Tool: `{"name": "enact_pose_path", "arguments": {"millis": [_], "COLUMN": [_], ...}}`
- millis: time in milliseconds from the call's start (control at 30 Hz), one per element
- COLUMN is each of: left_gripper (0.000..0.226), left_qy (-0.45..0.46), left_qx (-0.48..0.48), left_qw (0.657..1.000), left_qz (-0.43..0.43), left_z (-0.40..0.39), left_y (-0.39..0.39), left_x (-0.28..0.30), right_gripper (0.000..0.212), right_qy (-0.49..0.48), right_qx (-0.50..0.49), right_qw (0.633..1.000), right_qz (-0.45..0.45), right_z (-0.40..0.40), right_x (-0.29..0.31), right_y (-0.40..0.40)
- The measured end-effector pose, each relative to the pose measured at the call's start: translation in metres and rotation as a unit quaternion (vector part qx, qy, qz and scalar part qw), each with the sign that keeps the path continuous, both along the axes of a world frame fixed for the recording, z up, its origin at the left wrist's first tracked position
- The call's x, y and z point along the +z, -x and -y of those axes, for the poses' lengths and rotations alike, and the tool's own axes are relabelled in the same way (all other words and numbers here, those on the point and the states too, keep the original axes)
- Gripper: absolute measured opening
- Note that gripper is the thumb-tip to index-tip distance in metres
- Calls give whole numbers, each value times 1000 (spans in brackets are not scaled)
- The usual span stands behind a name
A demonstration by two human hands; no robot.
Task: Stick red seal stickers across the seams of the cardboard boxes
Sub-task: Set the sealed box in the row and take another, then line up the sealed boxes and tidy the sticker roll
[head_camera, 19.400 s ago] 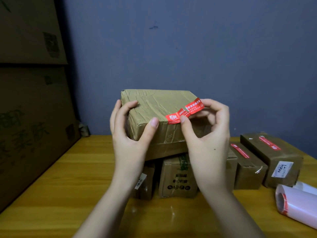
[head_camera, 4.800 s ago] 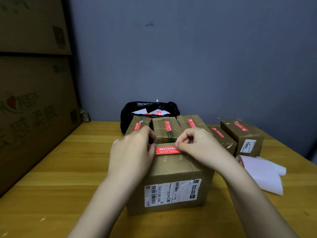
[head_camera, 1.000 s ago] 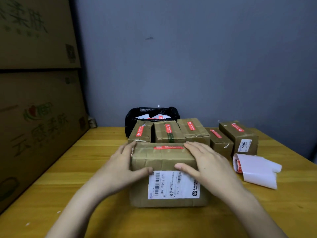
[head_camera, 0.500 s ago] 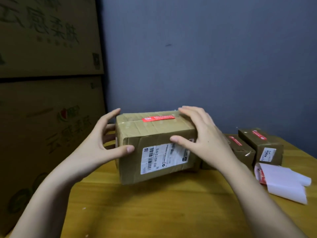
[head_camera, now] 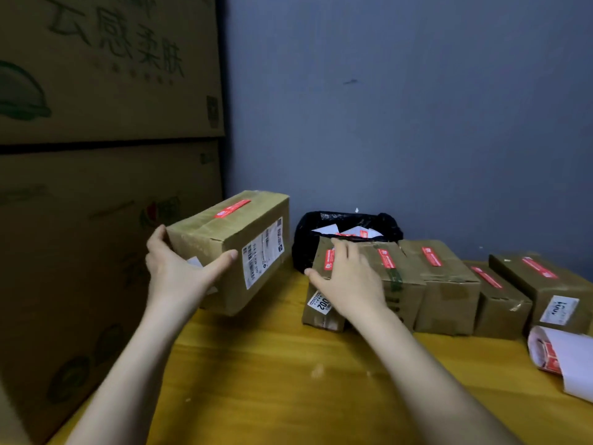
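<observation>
Left hand gripped sealed box by one end, tilted above table — drop risk from one-handed hold. Right hand lay spread, fingers relaxed, on leftmost row box (could nudge row askew). Red sticker crossed top seam.

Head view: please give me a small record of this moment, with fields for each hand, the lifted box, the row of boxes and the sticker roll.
left hand: grip on the lifted box, held tilted above the wooden table
lifted box seal: red seal sticker on its top
right hand: fingers spread over the leftmost row box
row of boxes: five, each with a red sticker on top
sticker roll: lying at right
black bag: behind row
</observation>
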State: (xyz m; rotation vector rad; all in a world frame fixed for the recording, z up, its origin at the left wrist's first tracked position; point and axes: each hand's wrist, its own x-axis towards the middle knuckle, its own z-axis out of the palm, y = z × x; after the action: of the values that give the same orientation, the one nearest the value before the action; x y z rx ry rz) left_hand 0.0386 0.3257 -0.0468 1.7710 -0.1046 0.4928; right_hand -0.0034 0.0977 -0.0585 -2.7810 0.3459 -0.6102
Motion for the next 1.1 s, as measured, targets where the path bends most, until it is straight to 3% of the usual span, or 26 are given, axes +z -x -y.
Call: {"name": "enact_pose_path", "arguments": {"millis": [100, 200, 333, 733, 1100], "left_gripper": [119, 121, 121, 117, 88], "left_qy": [-20, -44, -60, -129, -52], "left_qx": [30, 44, 56, 87, 24], "left_qw": [999, 997, 995, 987, 998], "left_qz": [-25, -48, -65, -31, 10], "left_z": [25, 45, 63, 76, 78], "left_y": [-15, -26, -33, -21, -17], "left_x": [-15, -33, -50, -78, -82], "right_gripper": [88, 86, 74, 74, 71], "right_qy": [21, 44, 28, -16, -66], "right_qx": [-26, -44, -45, 15, 37], "right_qw": [999, 998, 998, 995, 983], "right_qz": [-27, -29, 16, 95, 167], "right_z": [-6, -12, -15, -39, -38], "right_x": [-15, -24, -30, -46, -50], "right_y": [-15, -25, -30, -39, -42]}}
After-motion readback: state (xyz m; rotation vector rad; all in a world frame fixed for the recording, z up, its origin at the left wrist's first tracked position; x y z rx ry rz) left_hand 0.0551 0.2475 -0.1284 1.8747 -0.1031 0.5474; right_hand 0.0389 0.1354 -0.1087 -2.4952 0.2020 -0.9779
